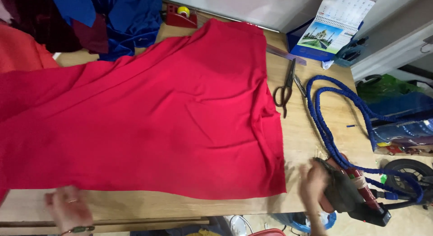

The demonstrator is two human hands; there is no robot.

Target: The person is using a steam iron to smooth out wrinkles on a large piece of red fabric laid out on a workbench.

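Gripping the dark iron [345, 191] at the worktop's [311, 132] near right corner, my right hand [314, 184] is closed on its body. My left hand [67, 209], blurred, grip state unclear, hovers at the near edge below the smooth red fabric [171, 114]. Scissors [285, 88] lie beside a coiled blue cord [329, 128].

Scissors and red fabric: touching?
Apart. The head view shows the scissors lying on the wooden table just right of the red fabric, with a thin strip of bare wood between the handles and the cloth's right edge.
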